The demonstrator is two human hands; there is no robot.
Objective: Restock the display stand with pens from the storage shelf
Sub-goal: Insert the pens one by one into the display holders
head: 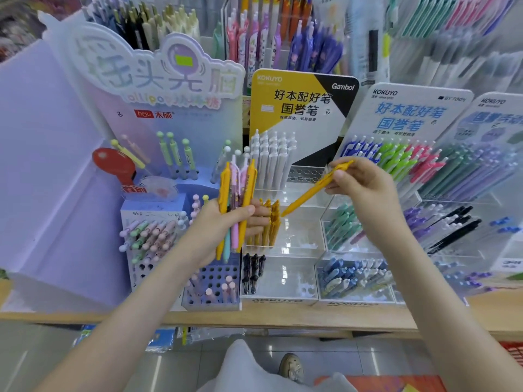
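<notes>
1. The tray sits mid-tier on the stand. A row of yellow pens fills its left end, with open room to the right as far as the bin wall.
2. The left hand is clenched round an upright bunch at the tray's left edge.
3. The right hand pinches one pen at its top. The pen slants down-left, its tip just beside the row.

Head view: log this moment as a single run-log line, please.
left hand: grips pen bundle | right hand: pinches yellow pen, tip toward yellow row in clear stand | step: pen not yet slotted
</notes>
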